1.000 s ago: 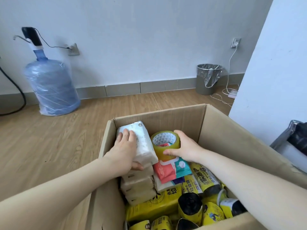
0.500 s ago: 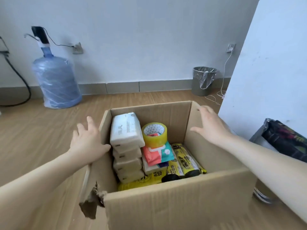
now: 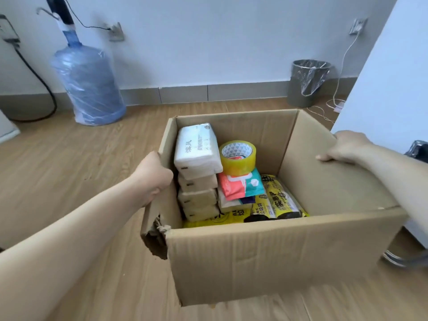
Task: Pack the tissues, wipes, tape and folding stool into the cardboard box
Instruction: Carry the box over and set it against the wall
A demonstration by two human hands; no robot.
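An open cardboard box (image 3: 266, 258) stands on the wooden floor. Inside, along its left wall, white tissue packs (image 3: 196, 151) are stacked. A yellow tape roll (image 3: 238, 157) sits on red-and-teal wipes packs (image 3: 240, 185). Yellow-and-black rolls (image 3: 281, 200) lie on the box bottom. My left hand (image 3: 154, 173) grips the box's left wall flap. My right hand (image 3: 345, 147) holds the top edge of the right wall. A folding stool's dark seat and metal frame (image 3: 419, 147) peek out at the far right, mostly hidden.
A blue water jug (image 3: 86, 86) with a pump stands by the far wall at left. A grey waste bin (image 3: 305, 83) with a liner sits at the back right, with white cables on the floor beside it. A white wall (image 3: 382, 77) rises right of the box.
Both hands left the tissues and tape inside the box and moved outward. Now each grips a side wall of the box. The view has pulled back.
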